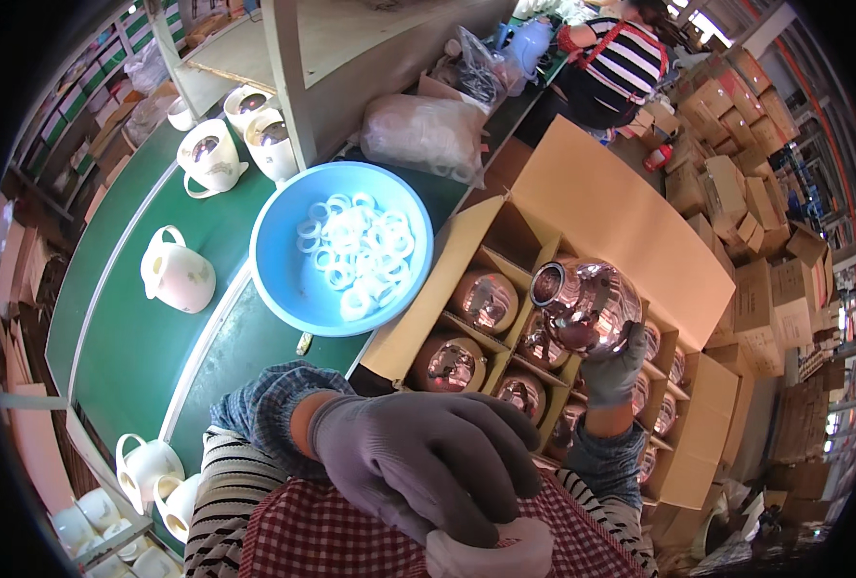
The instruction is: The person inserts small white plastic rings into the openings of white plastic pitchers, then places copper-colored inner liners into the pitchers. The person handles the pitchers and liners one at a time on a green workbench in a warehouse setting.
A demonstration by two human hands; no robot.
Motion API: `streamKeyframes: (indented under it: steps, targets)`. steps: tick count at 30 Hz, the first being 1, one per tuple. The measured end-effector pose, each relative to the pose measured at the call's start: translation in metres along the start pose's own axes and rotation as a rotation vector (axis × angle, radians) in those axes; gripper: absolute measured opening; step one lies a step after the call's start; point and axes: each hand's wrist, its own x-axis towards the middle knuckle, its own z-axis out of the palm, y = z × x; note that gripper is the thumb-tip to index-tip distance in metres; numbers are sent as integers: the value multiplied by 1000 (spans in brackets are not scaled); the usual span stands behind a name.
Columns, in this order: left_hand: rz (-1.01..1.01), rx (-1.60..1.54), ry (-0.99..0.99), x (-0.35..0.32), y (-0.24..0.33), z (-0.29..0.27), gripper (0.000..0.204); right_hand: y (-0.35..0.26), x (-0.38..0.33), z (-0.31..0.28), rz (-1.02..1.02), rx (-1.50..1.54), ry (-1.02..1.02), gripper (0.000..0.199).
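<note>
My left hand (428, 458), in a grey glove, is close in front of my checked apron. Its fingers are closed on a thick white ring (491, 549), partly cut off by the lower edge. My right hand (616, 371), gloved too, grips a shiny mirrored glass flask liner (596, 308) from below. The liner lies tilted with its round mouth toward the left, above an open cardboard box (630, 222). More mirrored liners (450, 363) stand in the box's divided compartments. Left of the box, a blue basin (266, 260) holds many white rings (351, 246).
The basin stands on a green conveyor belt (226, 352) with white jugs (180, 275) on it. A metal post (288, 87) rises behind the basin beside a filled plastic bag (423, 135). A person in a striped top (625, 63) works farther back. Stacked cartons (746, 193) line the right.
</note>
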Motion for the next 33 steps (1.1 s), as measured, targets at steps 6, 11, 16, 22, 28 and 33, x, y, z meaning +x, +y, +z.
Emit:
streamKeyframes:
  steps: [6, 11, 16, 22, 28, 33]
  targets:
    - [1, -1, -48, 3, 8, 15, 25, -8, -28, -8, 23, 76, -120, 62]
    - [-37, -192, -61, -2, 10, 21, 25, 7, -40, -7, 167, 568, -16, 59]
    - [-94, -472, 149, -26, -4, 17, 23, 9, -49, 8, 212, 610, -41, 63]
    - [-731, 701, 702, -94, -9, -48, 25, 24, -58, 13, 164, 447, -56, 66]
    - [-558, 933, 533, -88, -26, -35, 32, 30, -70, 54, 103, 545, -90, 39]
    - [-542, 882, 436, -77, -19, -22, 36, 4, -64, 85, 95, 718, -220, 30]
